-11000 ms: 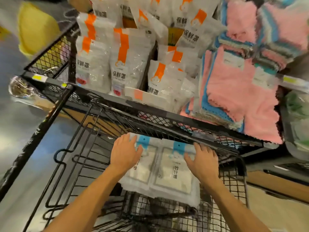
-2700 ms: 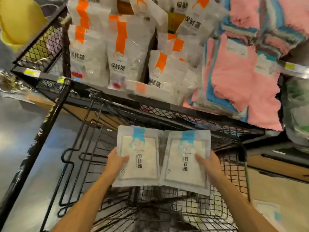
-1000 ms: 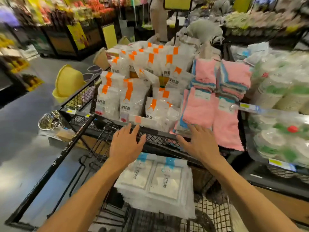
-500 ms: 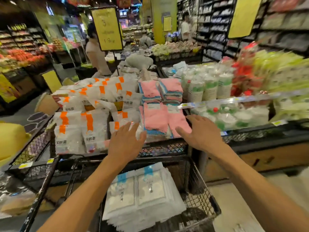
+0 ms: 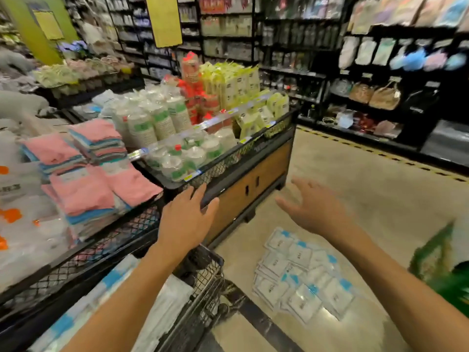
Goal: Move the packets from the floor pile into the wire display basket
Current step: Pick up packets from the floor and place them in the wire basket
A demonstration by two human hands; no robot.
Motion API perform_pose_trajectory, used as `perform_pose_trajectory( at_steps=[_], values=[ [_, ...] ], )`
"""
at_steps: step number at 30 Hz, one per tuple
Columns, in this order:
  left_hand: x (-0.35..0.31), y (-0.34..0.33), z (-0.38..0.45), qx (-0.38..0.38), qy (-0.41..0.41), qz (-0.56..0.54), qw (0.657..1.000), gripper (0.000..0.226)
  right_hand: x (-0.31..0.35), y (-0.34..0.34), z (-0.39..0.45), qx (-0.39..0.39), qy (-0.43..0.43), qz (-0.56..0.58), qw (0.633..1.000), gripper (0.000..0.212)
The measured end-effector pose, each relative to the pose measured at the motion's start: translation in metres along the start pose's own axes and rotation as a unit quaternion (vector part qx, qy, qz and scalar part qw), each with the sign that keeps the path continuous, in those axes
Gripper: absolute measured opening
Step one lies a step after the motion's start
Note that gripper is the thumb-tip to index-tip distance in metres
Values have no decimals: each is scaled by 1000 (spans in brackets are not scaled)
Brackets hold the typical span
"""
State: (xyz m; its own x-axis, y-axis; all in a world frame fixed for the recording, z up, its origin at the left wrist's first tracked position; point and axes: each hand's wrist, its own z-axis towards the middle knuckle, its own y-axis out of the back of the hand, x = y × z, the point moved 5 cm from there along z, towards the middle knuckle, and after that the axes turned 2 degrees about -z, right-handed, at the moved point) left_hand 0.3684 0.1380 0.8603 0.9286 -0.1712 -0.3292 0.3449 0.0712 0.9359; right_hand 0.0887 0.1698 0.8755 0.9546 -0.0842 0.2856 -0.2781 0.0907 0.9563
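Note:
A pile of white packets with blue tabs (image 5: 302, 273) lies on the beige floor at lower right. The black wire display basket (image 5: 205, 278) is at lower left, and stacked white and blue packets (image 5: 165, 303) lie inside it. My left hand (image 5: 186, 219) hovers open above the basket's far corner, fingers spread, holding nothing. My right hand (image 5: 314, 207) is raised open in the air above the floor pile, palm turned left, empty.
A black mesh display table (image 5: 106, 240) at left carries pink cloths (image 5: 83, 184) and orange-marked bags. A second stand (image 5: 243, 158) holds stacked cups and yellow-green packs. Dark store shelving (image 5: 380, 80) runs along the right. A green bag (image 5: 441, 260) sits at the right edge.
The two packets were set into the basket and released. Both hands lifted empty, and my view swung right, bringing the floor pile into sight beneath my right hand.

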Motion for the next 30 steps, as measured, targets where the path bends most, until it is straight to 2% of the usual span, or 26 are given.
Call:
perform_pose_trajectory(
  at_steps=[6, 16, 25, 30],
  values=[
    [-85, -50, 29, 61, -57, -8, 997, 67, -104, 10, -20, -11, -95, 3, 995, 80],
    [-175, -141, 82, 95, -73, 1, 993, 67, -251, 4, 3, -19, -145, 3, 989, 80],
    [-199, -194, 144, 109, -84, 13, 990, 59, -322, -27, 45, 5, -193, 0, 981, 77],
    [-194, -253, 210, 156, -105, 44, 981, 64, -340, -62, 87, 6, -230, -10, 973, 78]
  ],
)
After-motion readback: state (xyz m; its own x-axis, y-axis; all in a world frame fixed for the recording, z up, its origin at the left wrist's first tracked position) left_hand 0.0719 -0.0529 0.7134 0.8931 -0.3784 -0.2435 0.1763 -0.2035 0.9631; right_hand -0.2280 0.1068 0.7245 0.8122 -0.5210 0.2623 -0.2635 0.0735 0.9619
